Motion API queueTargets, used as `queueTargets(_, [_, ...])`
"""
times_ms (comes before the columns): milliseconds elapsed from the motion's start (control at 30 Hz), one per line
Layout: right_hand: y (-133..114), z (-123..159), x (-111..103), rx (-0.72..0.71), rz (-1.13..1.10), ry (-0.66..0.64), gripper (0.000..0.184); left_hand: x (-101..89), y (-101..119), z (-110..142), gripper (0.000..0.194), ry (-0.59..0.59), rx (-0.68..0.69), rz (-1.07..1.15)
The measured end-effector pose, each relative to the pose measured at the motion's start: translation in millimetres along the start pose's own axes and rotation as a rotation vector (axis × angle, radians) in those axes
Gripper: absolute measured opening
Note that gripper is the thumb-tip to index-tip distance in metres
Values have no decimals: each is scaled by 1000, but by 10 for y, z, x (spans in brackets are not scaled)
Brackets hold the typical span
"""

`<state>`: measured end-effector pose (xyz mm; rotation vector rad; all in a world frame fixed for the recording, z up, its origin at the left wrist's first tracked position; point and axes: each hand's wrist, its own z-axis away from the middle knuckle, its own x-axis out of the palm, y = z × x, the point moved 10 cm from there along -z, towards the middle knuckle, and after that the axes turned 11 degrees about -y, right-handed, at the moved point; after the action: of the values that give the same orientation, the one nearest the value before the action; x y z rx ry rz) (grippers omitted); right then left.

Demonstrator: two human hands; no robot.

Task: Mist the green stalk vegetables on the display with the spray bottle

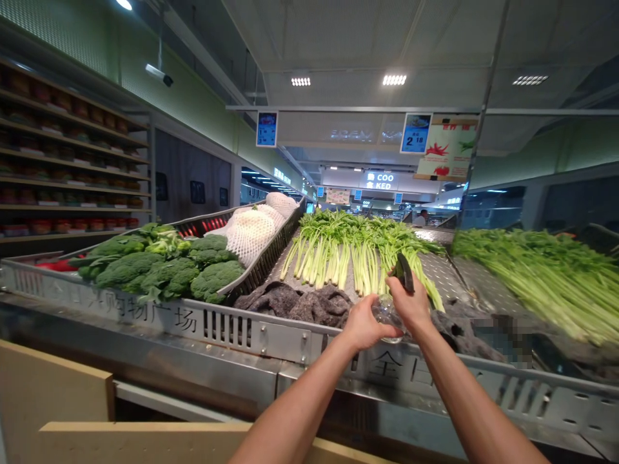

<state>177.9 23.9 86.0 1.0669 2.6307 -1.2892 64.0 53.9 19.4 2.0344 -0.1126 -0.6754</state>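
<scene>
Both of my hands are on a clear spray bottle (385,312) with a dark trigger head, held over the front edge of the vegetable stand. My left hand (362,324) closes around the lower part of the bottle. Around the neck and trigger head, my right hand (410,301) is wrapped, and its fingers are partly hidden. Just beyond the bottle lie bunches of celery (355,254), leaves to the back and pale stalks towards me. A crumpled dark grey cloth (309,307) is left of my hands, along the front of the celery.
To the left, broccoli (167,267) fills a crate, with white foam-netted produce (254,229) behind. A grey slatted rail (285,334) runs along the front. On the right, a mirror panel (532,277) reflects the celery. Price signs (416,133) hang above; jar shelves (72,154) stand far left.
</scene>
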Motion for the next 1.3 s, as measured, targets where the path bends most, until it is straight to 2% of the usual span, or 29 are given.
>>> queueTargets(667, [-47, 19, -203, 4, 67, 20, 26, 156, 95, -69, 76, -32, 1, -85])
queueTargets(900, [25, 56, -298, 18, 81, 27, 25, 253, 155, -62, 74, -65, 0, -77])
queueTargets(1300, [193, 65, -465, 83, 170, 58, 28, 468, 122, -119, 76, -111, -12, -88])
